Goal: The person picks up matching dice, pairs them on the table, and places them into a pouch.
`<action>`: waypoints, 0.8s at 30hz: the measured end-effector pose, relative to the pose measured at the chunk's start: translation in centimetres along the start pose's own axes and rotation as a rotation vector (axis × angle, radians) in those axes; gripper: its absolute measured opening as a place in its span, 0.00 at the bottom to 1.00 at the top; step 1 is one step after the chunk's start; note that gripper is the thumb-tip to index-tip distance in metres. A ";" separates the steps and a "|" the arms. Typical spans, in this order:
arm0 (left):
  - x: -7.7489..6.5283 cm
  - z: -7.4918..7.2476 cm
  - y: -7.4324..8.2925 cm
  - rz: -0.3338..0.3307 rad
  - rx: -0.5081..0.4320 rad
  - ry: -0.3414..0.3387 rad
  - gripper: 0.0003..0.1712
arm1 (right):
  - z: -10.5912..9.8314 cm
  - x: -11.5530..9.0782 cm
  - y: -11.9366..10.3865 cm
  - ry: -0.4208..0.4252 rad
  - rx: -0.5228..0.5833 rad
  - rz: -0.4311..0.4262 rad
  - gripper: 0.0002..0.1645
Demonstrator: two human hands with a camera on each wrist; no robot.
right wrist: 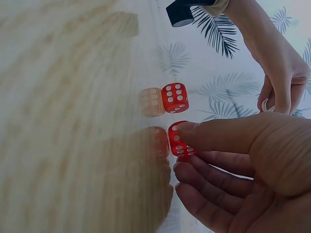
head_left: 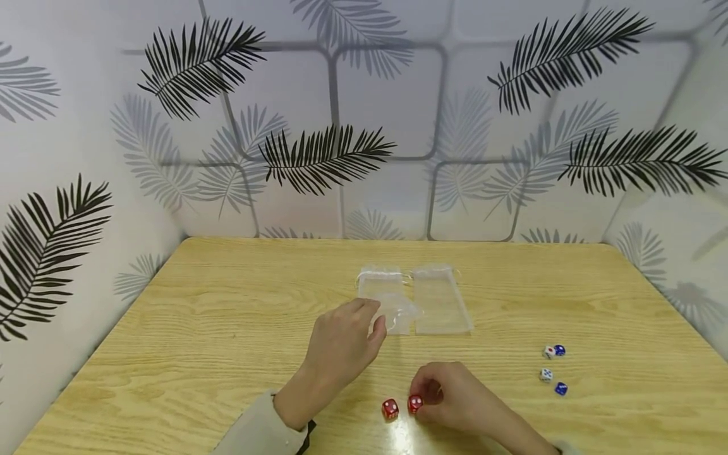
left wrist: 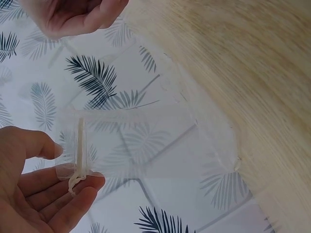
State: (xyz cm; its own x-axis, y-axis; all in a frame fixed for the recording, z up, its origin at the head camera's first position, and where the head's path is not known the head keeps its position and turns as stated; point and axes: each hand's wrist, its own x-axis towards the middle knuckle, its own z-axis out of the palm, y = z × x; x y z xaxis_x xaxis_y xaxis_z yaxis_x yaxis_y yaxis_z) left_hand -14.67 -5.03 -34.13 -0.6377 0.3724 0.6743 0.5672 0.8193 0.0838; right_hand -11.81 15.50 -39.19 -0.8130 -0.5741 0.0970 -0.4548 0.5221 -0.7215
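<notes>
My left hand [head_left: 344, 335] is raised over the table and holds a sheer white drawstring bag [left wrist: 141, 145] at its corded top, fingers behind the fabric. In the head view that bag overlaps one of two similar bags lying flat. Low in front, my right hand [head_left: 455, 395] pinches a red die [right wrist: 177, 141] with white pips between thumb and fingers, close over the tabletop. Just left of it in the head view rests a second red die [head_left: 390, 409], six pips showing on one face in the right wrist view.
Flat at mid-table lie a left sheer bag [head_left: 375, 284] and a right sheer bag [head_left: 440, 303]. To the right are small dice: a white die [head_left: 548, 352] against a blue die [head_left: 560, 350], another white die [head_left: 546, 375] and another blue die [head_left: 561, 388]. A leaf-patterned backdrop [head_left: 387, 196] borders the wooden table [head_left: 227, 297].
</notes>
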 end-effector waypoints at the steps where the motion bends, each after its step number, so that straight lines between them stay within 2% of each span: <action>1: 0.0 0.0 0.0 0.002 0.003 0.002 0.08 | -0.1 0.0 -0.1 0.002 -0.001 0.002 0.10; 9: 0.0 -0.2 -0.1 0.023 0.007 0.026 0.08 | -0.9 0.2 -1.0 0.050 -0.016 0.014 0.09; 24: -0.1 -0.4 0.0 0.039 0.006 0.023 0.06 | -5.2 1.8 -3.9 0.213 -0.152 -0.092 0.09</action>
State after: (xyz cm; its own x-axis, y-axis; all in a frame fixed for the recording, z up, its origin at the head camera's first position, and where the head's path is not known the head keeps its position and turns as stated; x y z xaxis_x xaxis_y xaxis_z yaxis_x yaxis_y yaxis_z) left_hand -14.40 -5.19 -33.93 -0.6028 0.3940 0.6939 0.5880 0.8072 0.0524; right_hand -13.35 15.70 -32.62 -0.8166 -0.4864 0.3109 -0.5664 0.5715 -0.5937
